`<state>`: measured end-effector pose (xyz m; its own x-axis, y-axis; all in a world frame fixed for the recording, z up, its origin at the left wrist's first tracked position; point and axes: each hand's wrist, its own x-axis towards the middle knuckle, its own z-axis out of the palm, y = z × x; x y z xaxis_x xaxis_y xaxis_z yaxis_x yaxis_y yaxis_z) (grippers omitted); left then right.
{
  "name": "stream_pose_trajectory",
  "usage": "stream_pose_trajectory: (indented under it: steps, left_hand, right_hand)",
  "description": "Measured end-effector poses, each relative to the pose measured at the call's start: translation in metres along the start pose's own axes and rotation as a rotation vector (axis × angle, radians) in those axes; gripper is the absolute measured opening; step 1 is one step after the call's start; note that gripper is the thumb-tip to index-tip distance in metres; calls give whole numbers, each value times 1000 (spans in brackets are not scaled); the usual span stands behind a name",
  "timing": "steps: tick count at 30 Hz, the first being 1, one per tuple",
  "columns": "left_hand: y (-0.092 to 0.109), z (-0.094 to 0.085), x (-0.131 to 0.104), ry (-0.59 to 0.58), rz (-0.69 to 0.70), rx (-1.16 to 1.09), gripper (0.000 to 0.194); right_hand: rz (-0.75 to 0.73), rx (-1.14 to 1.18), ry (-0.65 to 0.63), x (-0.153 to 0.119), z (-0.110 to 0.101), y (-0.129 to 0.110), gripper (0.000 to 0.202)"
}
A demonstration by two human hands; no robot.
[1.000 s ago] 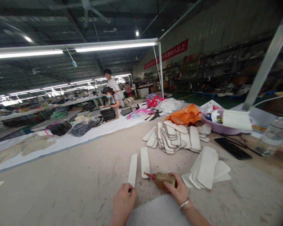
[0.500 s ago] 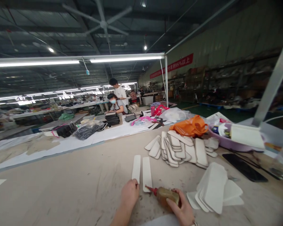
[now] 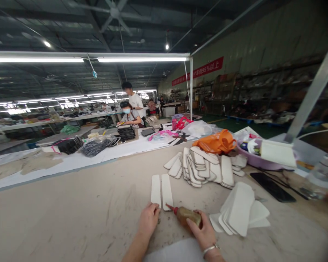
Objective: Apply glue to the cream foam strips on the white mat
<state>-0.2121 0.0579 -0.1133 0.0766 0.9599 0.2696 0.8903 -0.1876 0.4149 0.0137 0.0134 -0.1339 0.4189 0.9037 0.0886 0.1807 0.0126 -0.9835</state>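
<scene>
gripping a soft glue bottle (image 3: 190, 215) around its belly, my right hand (image 3: 202, 231) aims the nozzle at two thin, light strips (image 3: 161, 190) (probably floppy); left hand's (image 3: 149, 219) curled fingertips pin one end.

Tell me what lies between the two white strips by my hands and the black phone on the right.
In the head view, between the two white strips and the black phone sits a heap of white padded pieces on the table.

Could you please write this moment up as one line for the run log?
left hand: pressing near end of left white strip | right hand: holding glue bottle, red nozzle at right white strip | strips side by side
</scene>
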Motion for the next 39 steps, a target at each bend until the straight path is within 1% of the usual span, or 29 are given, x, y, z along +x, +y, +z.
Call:
stream_pose_trajectory:
  steps: [3,7,9,14,18,22,25,32,39]
  left_hand:
    - [2,4,-10,7,81,-43,17]
    - [3,10,-21,-20,178,-39,22]
    - [5,11,-23,-33,211,-11,25]
    - [12,12,-20,-57,234,80,24]
    - [17,14,-19,-66,220,131,24]
    - [22,15,-18,-69,187,160,26]
    - [26,17,-18,-70,152,170,28]
    - [27,25,-13,-56,55,158,30]
    - [21,24,-7,-80,23,93,29]
  right_hand:
    - [-5,-43,-12,2,-1,1,48]
    - [42,-82,-105,6,-5,3,51]
    - [55,-80,-130,7,-5,4,52]
    - [24,-25,-80,4,-4,0,50]
    - [51,74,-86,2,-7,-5,52]
    - [111,216,1,3,-14,-8,55]
    - [140,278,20,3,-16,-9,56]
    - [126,289,26,2,-15,-9,56]
    - [122,279,5,3,-16,-8,57]
